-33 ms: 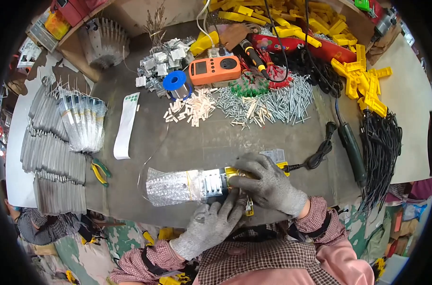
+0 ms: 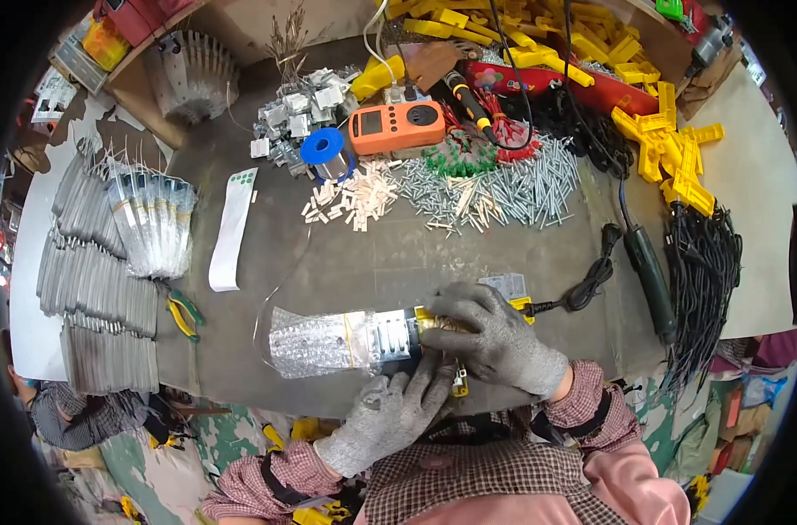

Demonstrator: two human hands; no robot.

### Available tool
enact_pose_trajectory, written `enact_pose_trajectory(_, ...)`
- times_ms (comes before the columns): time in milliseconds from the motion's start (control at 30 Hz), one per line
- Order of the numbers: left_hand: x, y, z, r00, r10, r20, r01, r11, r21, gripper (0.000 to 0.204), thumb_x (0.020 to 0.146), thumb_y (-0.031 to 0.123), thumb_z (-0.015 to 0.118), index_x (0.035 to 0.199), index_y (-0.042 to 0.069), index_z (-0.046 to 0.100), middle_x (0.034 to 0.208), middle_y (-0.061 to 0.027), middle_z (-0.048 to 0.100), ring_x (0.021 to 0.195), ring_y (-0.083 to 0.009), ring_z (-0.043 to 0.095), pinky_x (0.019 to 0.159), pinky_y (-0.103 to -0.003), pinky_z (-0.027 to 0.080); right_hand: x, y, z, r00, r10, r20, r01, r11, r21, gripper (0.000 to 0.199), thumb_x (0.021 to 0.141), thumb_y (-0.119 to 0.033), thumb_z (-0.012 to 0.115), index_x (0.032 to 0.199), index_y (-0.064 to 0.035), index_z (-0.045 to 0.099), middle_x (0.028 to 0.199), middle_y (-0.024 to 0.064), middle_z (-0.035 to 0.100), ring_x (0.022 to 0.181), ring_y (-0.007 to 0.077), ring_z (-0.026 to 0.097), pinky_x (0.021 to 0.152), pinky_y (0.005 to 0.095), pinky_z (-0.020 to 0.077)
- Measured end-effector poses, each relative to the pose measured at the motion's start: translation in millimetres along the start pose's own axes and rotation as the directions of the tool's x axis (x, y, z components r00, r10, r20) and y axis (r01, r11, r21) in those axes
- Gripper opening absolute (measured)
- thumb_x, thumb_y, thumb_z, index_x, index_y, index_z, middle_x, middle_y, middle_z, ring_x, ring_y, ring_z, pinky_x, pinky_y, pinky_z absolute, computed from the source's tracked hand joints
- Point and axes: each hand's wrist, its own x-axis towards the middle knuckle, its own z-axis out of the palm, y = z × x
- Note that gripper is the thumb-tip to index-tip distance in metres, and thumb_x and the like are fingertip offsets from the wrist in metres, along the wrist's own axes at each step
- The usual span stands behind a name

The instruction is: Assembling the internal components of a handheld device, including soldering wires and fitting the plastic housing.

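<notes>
Bubble-wrapped part (image 2: 328, 343) lies flat at the near edge of the bench (image 2: 346, 262), wrap end to your left, bare metal end pointing right into a yellow fitting (image 2: 438, 322).

Your right hand (image 2: 490, 337) is clenched over the yellow fitting from above, fingers curled round it at the joint with the metal. Your left hand (image 2: 398, 407) comes in from below; fingertips touch the metal end and a small yellow piece (image 2: 459, 378) just beside it. Left fingers look loosely bent, not closed on anything — can't tell if they pinch the small piece.

Judgement: you're at the mating step, yellow fitting going onto the metal end. Looks partly seated; the joint itself is hidden under your right glove, so can't confirm.

Next move likely needs the wrapped body braced so it doesn't slide left on the bench while you push. Keep the axis straight, no tilt.

A black cable (image 2: 582, 293) runs off right from under your right hand, toward the green-handled tool (image 2: 650, 280). Keep it slack.

Further out: pliers (image 2: 181, 313) at left, beside the stacks of packed parts (image 2: 101, 289). White label strip (image 2: 230, 229) behind. Screws (image 2: 503, 188), orange meter (image 2: 394, 127) and blue spool (image 2: 325, 149) at the back, well apart from the work.
</notes>
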Motion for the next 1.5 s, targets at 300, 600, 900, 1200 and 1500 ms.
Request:
enact_pose_trajectory(300, 15, 2, -16, 0.993, -0.035, 0.112, 0.037, 0.999, -0.020, 0.064, 0.088, 0.048, 0.064, 0.135, 0.004, 0.057, 0.131, -0.0188, 0.058, 0.085, -0.0241, 0.061, 0.078, -0.038, 0.053, -1, -5, 11, 0.994, 0.099, -0.050, -0.105, 0.986, -0.130, 0.036, 0.074, -0.012, 0.069, 0.109, -0.0137, 0.066, 0.122, 0.0067, 0.058, 0.123, 0.0300, 0.052, 0.103, 0.0457, 0.0454)
enact_pose_trajectory(600, 1, 3, -2, 0.996, -0.049, 0.069, 0.055, 0.995, -0.081, 0.060, 0.089, 0.046, 0.065, 0.133, 0.007, 0.058, 0.133, -0.0150, 0.055, 0.093, -0.0232, 0.060, 0.084, -0.040, 0.050, -2, -3, 3, 0.999, -0.049, 0.011, 0.049, 0.998, -0.036, 0.029, 0.074, -0.012, 0.068, 0.103, -0.0131, 0.069, 0.112, 0.0029, 0.062, 0.117, 0.0266, 0.055, 0.105, 0.0447, 0.0446)
enact_pose_trajectory(900, 0, 4, 0, 0.993, -0.105, 0.048, 0.111, 0.983, -0.148, 0.058, 0.086, 0.044, 0.069, 0.132, 0.010, 0.060, 0.138, -0.0131, 0.052, 0.100, -0.0228, 0.058, 0.086, -0.041, 0.048, -3, -1, 8, 0.998, -0.057, -0.004, 0.057, 0.993, -0.106, 0.032, 0.071, -0.013, 0.071, 0.103, -0.0122, 0.068, 0.109, 0.0031, 0.060, 0.114, 0.0261, 0.055, 0.104, 0.0460, 0.0443)
enact_pose_trajectory(1200, 0, 2, 4, 0.997, -0.078, -0.021, 0.073, 0.981, -0.180, 0.060, 0.086, 0.040, 0.070, 0.132, 0.003, 0.057, 0.138, -0.0142, 0.052, 0.097, -0.0236, 0.058, 0.086, -0.041, 0.047, 2, -4, 11, 0.994, 0.094, -0.058, -0.102, 0.982, -0.160, 0.028, 0.071, -0.011, 0.071, 0.099, -0.0117, 0.067, 0.107, 0.0053, 0.058, 0.112, 0.0289, 0.054, 0.101, 0.0466, 0.0444)
enact_pose_trajectory(1500, 5, 4, 0, 0.993, -0.086, 0.082, 0.100, 0.978, -0.183, 0.063, 0.085, 0.041, 0.071, 0.133, 0.003, 0.056, 0.138, -0.0153, 0.052, 0.102, -0.0261, 0.060, 0.087, -0.041, 0.050, -1, -3, 13, 0.995, 0.071, -0.070, -0.080, 0.986, -0.144, 0.024, 0.072, -0.012, 0.069, 0.095, -0.0081, 0.065, 0.108, 0.0063, 0.058, 0.113, 0.0292, 0.054, 0.100, 0.0460, 0.0454)
